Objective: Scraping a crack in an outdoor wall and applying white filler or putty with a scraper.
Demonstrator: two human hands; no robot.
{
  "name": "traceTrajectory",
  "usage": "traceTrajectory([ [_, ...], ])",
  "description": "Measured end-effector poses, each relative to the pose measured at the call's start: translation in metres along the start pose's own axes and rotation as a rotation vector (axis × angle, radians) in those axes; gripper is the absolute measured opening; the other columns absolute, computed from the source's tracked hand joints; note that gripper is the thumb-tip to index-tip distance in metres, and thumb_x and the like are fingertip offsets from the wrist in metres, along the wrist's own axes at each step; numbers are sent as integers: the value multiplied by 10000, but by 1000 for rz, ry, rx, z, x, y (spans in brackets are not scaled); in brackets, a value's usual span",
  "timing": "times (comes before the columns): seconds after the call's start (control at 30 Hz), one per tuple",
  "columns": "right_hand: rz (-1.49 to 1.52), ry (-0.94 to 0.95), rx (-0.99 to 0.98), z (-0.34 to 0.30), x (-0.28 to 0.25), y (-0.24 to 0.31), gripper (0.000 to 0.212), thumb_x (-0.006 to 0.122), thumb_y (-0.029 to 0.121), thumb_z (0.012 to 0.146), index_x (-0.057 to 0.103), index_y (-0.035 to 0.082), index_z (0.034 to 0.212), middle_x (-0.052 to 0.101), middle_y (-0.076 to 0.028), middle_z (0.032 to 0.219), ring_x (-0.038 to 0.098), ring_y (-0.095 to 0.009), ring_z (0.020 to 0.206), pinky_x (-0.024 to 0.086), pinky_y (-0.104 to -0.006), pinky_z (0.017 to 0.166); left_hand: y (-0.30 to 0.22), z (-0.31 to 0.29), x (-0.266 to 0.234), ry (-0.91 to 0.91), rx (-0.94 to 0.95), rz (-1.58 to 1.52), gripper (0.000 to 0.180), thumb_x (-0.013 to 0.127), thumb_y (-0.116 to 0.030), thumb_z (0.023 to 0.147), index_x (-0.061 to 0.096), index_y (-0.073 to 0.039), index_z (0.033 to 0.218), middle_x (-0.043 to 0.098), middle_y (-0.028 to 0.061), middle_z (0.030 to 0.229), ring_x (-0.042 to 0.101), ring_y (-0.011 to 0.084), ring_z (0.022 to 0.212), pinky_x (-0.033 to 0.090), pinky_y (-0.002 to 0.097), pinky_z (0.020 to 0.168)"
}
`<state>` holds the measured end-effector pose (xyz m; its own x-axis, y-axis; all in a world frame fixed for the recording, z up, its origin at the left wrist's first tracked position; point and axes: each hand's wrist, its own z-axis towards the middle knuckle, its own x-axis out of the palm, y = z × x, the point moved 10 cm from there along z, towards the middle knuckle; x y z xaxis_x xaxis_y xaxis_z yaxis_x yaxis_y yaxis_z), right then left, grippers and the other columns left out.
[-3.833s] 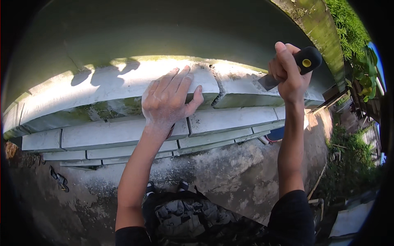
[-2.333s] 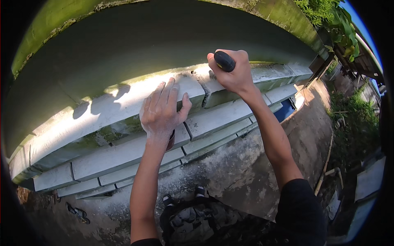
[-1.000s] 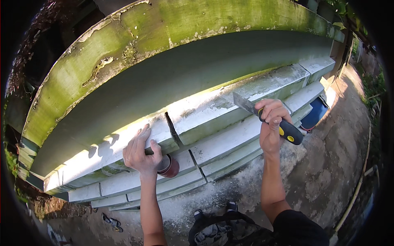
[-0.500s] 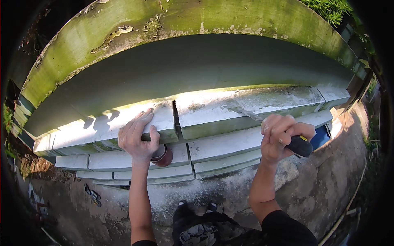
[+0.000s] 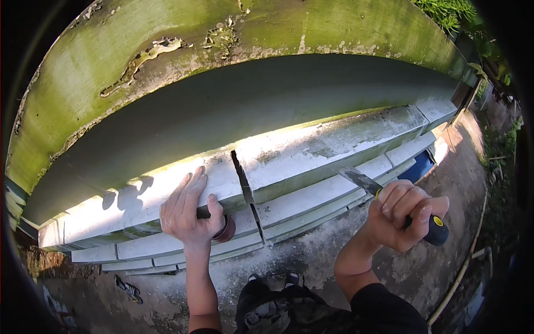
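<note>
My left hand (image 5: 188, 214) rests on the top of a white, dust-covered ledge (image 5: 128, 209), fingers stretched out and thumb apart. Beside its thumb, partly hidden, is a dark red round container (image 5: 227, 230) on a lower tier. My right hand (image 5: 403, 214) is wrapped round the black and yellow handle of a scraper (image 5: 361, 181). The flat metal blade points left and sits just off the ledge's front edge, over the lower tier; whether it touches anything I cannot tell. Right of a dark gap (image 5: 240, 170), the ledge top has grey bare patches (image 5: 328, 146).
A mossy green curved panel (image 5: 167, 50) arches above the ledge. Lower white tiers (image 5: 295, 203) step down toward me. Sandals (image 5: 129, 289) lie on the dusty concrete floor (image 5: 311, 250) at left. A blue object (image 5: 420, 167) stands beyond my right hand, and plants grow at far right.
My right hand has moved right and toward me, and the scraper blade has come off the ledge's top face. My left hand stays on the ledge while the view has shifted.
</note>
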<state>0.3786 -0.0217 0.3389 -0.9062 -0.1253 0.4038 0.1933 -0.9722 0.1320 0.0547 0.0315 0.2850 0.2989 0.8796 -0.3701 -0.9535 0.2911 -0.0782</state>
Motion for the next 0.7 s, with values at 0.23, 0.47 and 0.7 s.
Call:
traceTrajectory([
  [0.23,-130,-54,7,-5,15,-18,235,562,68,961,352,87,859,391,3,527,345,-86,423,364,-288,437,10,-5,6,84,21,-23,284,603,-292,853,758,-144,1040,768,-9,1129,723,193,1052,495,279,835],
  [0.47,-273,-78,86,-18,30,-44,243,545,32,947,334,86,837,413,-15,540,348,-90,438,365,-293,456,11,-6,6,156,15,-91,293,603,-268,875,752,-133,1088,757,8,1167,714,211,1086,486,295,878],
  [0.7,-578,-102,109,-29,37,-65,264,543,54,953,318,87,819,436,-19,529,403,-79,446,391,-268,457,7,-11,5,180,125,-105,358,596,-342,883,756,-145,1136,745,-5,1202,711,201,1074,500,270,805],
])
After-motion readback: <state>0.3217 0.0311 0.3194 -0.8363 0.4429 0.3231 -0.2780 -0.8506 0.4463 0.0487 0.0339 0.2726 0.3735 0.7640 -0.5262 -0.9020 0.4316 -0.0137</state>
